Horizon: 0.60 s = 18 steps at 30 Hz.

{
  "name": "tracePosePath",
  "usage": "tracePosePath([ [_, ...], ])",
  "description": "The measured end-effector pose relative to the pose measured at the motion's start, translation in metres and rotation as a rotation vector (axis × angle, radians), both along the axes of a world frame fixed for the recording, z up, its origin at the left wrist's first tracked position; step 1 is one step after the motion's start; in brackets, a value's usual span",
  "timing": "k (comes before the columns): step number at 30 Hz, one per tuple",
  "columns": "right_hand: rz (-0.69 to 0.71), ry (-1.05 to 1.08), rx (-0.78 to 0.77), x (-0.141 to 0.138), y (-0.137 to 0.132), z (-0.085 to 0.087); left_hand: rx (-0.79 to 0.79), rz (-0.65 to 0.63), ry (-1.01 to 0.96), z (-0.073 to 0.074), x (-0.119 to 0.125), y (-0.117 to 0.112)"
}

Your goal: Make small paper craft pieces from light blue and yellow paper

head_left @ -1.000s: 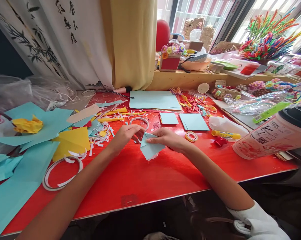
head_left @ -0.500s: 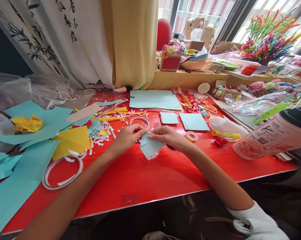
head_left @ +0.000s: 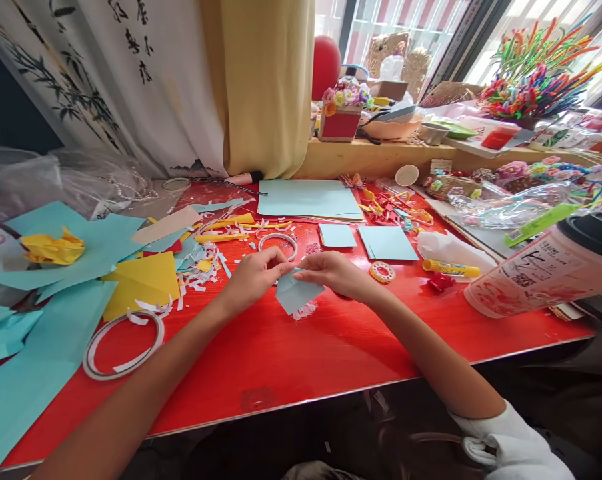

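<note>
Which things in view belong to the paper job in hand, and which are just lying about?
Belongs:
- folded blue paper, pinched by the left hand and right hand
- blue paper squares, probably spare stock

Apparently just lying about:
- lidded cup
- paper scraps
- flower-trimmed box

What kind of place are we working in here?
Probably a craft corner by a window, at home or in a small studio: paper squares and rolls of tape lie on a red table, with a bunch of colourful pipe cleaners on the sill.
</note>
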State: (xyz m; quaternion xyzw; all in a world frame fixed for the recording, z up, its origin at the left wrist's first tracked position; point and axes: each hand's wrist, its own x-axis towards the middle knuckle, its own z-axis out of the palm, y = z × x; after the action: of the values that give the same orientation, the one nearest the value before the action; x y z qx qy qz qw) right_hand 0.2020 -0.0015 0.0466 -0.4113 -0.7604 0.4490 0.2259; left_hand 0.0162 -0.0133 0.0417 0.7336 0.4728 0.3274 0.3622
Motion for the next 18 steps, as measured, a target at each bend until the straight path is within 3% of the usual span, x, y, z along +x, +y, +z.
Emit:
tracePosePath([
  [7,-0.066,-0.038,0.157,0.0014,-0.0006,0.0,-0.013,-0.016,-0.045,-0.0014,0.0018,0.0],
  [11,-0.054,0.008,0.127,0.001,0.0,0.0007,-0.019,-0.067,-0.063,-0.0027,0.004,-0.0007],
  [18,0.03,0.089,0.112,0.0023,-0.0004,0.0021,-0.08,0.005,-0.192,-0.0053,0.001,0.0049],
])
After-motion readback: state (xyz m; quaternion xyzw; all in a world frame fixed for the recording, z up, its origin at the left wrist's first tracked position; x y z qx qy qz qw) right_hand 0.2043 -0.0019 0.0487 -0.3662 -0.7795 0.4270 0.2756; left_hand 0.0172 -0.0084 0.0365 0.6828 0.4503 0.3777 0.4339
